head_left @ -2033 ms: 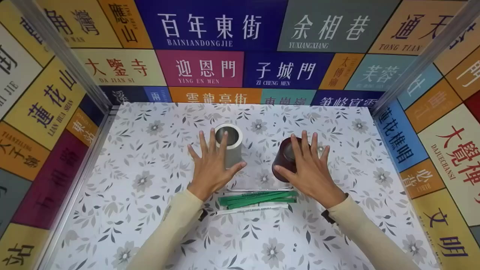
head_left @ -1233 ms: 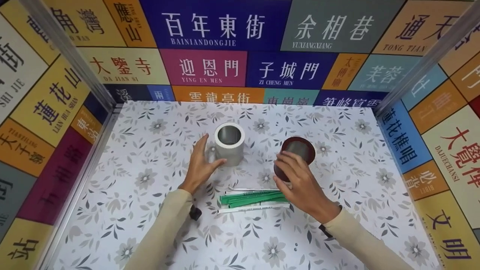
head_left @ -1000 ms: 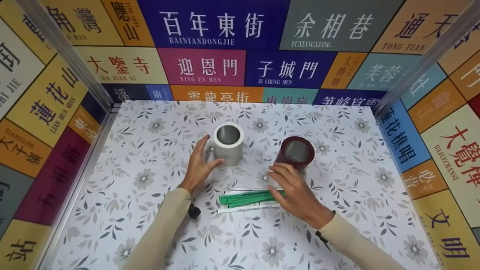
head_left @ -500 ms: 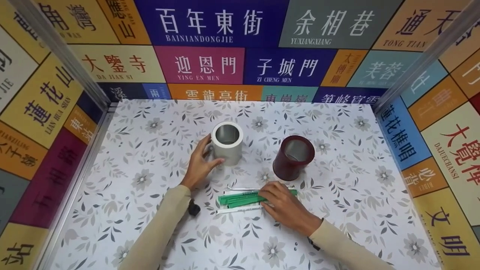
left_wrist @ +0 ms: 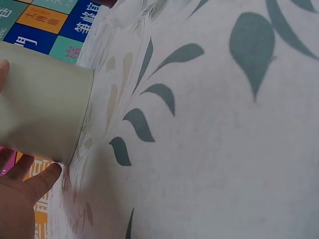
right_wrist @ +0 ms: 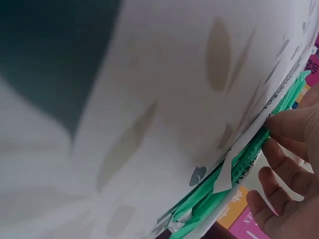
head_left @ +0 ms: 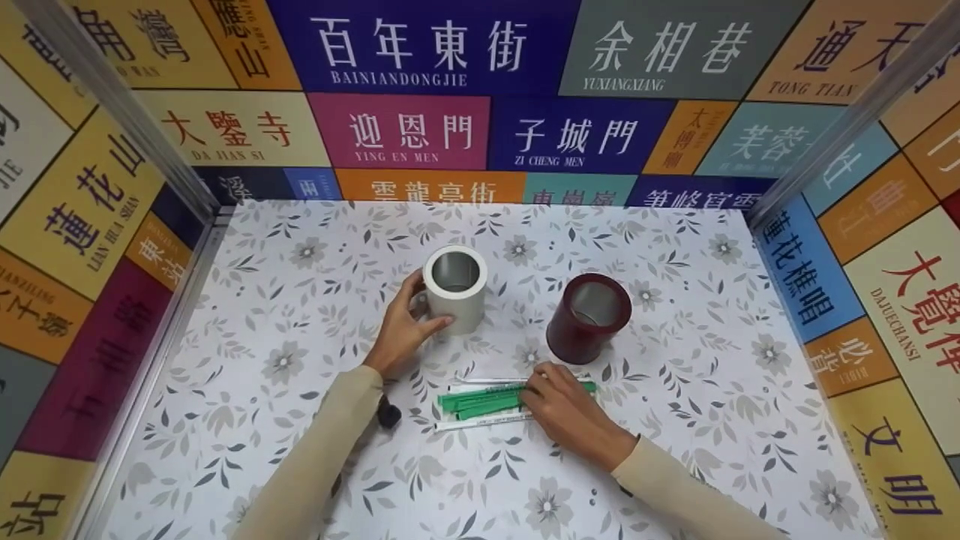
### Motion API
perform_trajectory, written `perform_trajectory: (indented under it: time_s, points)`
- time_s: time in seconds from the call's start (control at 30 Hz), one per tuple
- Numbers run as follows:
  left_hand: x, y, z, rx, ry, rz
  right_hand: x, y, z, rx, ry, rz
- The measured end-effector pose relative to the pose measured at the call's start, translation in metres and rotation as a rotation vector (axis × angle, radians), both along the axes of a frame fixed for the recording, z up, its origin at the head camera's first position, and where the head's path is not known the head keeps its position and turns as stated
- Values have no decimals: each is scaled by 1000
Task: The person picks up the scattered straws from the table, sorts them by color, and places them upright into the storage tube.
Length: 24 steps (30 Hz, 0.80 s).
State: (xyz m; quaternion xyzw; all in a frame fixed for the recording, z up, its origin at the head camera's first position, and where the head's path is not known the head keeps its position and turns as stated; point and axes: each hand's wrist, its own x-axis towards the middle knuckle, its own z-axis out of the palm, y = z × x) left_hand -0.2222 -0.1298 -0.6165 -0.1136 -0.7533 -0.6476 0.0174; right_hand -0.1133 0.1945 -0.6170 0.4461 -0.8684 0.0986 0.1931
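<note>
In the head view, a pale cup is being held upright on the floral tabletop by the left hand, its fingers and thumb being curved part-way round the cup's left side. Nearer the person, green strips are being pinched by the right hand, with white printed strips being seen alongside. A dark red cup is being left untouched, upright and just beyond the right hand.

In the left wrist view, the pale cup is being touched by fingers near its base (how firmly cannot be told).

In the right wrist view, the green strips are being gripped between bunched fingertips, the remaining fingers being loosely bent; a white flap is being shown against the green.
</note>
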Motion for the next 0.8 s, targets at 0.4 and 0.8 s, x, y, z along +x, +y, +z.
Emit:
perform_trajectory:
  time_s: [0.4,0.8]
  points:
    - [-6,1,0,25,12,-20,0,2,3,97,94,-6]
    - [-6,1,-2,-35,49,0,-3,2,5,129,111,-16]
